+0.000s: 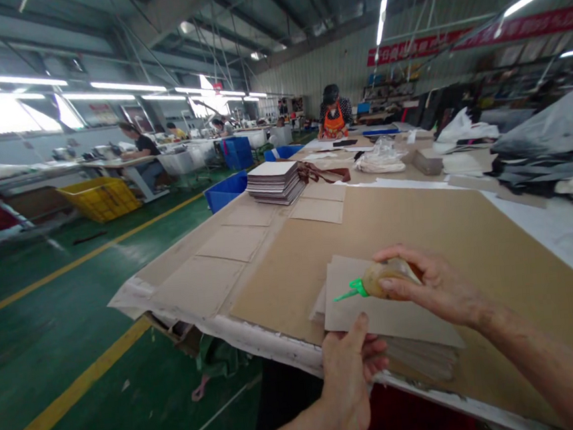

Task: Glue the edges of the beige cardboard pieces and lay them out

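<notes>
My right hand [430, 283] is wrapped around a squeeze bottle [390, 278] of yellowish-brown liquid, probably glue. Its green nozzle [350, 290] points left, tilted slightly downward above a grey-brown cardboard sheet [370, 315]. That sheet lies on top of an uneven stack of similar sheets [424, 357] near the table's front edge. At the sheet's near edge is my left hand [347, 367], its thumb over the top and its fingers curled below, pinching the edge.
A large brown board covers the worktable [293, 288]. Flat cardboard pieces [233, 243] lie to the left, near a tall stack of boards [274, 184] and brown straps [325, 171]. Plastic-wrapped material [551, 138] sits at right. A person in an orange apron [334, 118] works at the far end.
</notes>
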Demonstrator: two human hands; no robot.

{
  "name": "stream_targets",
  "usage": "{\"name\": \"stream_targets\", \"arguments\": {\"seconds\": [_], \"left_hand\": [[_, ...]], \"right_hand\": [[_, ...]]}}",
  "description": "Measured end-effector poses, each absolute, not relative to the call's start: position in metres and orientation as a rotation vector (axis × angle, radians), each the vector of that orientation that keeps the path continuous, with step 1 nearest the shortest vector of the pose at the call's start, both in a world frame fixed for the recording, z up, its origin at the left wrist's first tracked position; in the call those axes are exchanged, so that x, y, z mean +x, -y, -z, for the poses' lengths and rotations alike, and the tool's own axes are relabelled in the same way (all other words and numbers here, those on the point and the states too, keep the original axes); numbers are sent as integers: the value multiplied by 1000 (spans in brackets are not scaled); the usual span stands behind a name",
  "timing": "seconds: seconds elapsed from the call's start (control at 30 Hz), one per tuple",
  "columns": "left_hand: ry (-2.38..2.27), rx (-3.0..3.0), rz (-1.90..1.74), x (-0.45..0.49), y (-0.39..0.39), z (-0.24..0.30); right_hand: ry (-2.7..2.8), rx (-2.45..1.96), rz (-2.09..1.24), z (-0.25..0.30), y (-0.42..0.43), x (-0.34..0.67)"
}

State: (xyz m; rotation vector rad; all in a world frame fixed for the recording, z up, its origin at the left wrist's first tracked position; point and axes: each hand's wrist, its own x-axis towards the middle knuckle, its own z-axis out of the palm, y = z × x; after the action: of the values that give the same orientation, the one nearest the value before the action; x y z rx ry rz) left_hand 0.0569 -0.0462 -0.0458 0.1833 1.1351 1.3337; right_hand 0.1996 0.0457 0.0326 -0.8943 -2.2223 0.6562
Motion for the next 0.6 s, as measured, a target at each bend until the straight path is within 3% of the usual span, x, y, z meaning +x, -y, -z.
{"name": "stream_targets", "arguments": {"seconds": [0.6], "left_hand": [[-1149, 265, -1318, 58, 48, 54]], "right_hand": [[2422, -853, -581, -38, -51, 174]]}}
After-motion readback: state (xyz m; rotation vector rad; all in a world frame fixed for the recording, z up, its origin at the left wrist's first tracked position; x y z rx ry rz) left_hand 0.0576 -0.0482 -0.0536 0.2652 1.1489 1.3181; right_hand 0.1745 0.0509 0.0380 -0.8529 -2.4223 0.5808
